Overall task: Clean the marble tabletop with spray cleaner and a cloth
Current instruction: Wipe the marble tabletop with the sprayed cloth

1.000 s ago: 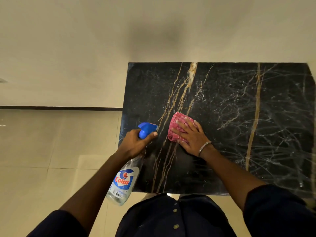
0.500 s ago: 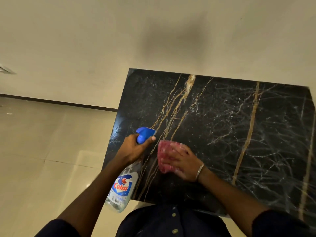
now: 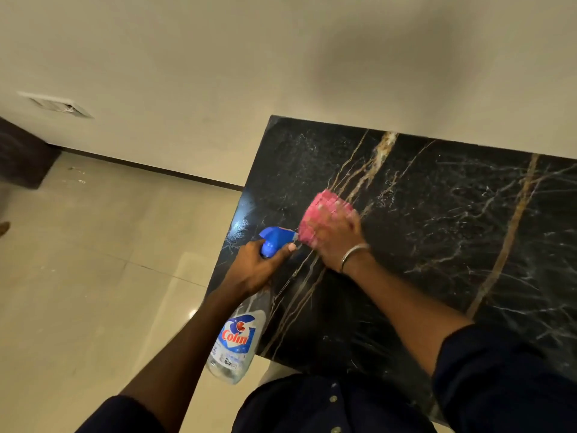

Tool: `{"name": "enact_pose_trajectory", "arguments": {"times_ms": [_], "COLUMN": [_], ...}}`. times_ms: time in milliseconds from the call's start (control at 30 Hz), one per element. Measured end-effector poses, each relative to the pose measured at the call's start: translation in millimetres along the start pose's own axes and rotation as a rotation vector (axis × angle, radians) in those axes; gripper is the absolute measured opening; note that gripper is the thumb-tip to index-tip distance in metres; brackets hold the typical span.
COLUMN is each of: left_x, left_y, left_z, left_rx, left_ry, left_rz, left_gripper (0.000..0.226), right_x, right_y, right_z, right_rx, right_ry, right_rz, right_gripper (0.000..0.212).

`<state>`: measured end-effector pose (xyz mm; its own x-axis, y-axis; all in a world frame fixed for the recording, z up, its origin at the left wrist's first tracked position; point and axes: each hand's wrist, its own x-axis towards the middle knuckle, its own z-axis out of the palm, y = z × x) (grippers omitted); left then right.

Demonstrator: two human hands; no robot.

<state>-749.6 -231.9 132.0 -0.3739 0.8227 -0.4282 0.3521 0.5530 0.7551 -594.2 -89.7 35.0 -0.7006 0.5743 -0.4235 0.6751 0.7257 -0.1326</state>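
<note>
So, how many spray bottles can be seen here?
1: the bottle is in the left hand, at the tabletop's left edge. Another could be outside the frame.

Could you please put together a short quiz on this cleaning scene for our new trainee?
1. True or false: the left hand grips the spray bottle near its blue trigger head.
2. Where is the pink cloth? (a) on the floor; (b) under the right hand on the marble tabletop; (c) draped over the bottle.
3. Fill in: the metal bracelet sits on the ___ wrist.
Key: 1 true; 2 b; 3 right.
</note>
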Motion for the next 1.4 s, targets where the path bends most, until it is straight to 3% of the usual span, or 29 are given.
{"name": "enact_pose_trajectory", "arguments": {"times_ms": [100,233,433,600,700,867,933,1033,1100,1167,1233,1400], "left_x": [10,27,40,37,38,39,38,34,30,25,20,8], "left_y": [7,16,27,32,32,35,38,48,57,66,75,99], "left_z": [1,6,7,4,4,8,10,13,14,17,20,27], "left_rx": [0.023,0.034,0.032,0.037,0.022,0.038,0.044,0.066,0.083,0.068,0.046,0.078], "left_ry": [0.011,-0.021,-0.105,-0.1,-0.099,-0.099,-0.109,-0.117,-0.145,-0.201,-0.249,-0.269], "left_rz": [0.023,0.029,0.015,0.027,0.032,0.058,0.065,0.073,0.097,0.111,0.109,0.166], "left_gripper": [0.035,0.046,0.03,0.034,0.04,0.032,0.032,0.031,0.032,0.035,0.042,0.049], "right_x": [-31,-51,-5,19,-2,-65,-80,-93,-99,-108,-118,-136], "right_y": [-53,-31,64,124,98,39,30,30,42,60,72,78], "right_z": [29,47,-10,-33,-12,35,49,27,5,-5,-7,5], "right_rx": [-0.027,-0.085,0.043,0.092,0.015,0.032,0.316,1.324,1.966,2.408,2.625,2.74], "right_ry": [0.074,0.057,0.117,-0.021,0.097,0.238,0.195,0.218,0.281,0.264,0.202,0.25], "right_rz": [-0.191,-0.333,0.145,0.211,0.139,-0.164,-0.127,0.178,0.389,0.516,0.541,0.309], "right_gripper": [0.071,0.074,0.058,0.056,0.057,0.052,0.046,0.037,0.047,0.058,0.058,0.076]}}
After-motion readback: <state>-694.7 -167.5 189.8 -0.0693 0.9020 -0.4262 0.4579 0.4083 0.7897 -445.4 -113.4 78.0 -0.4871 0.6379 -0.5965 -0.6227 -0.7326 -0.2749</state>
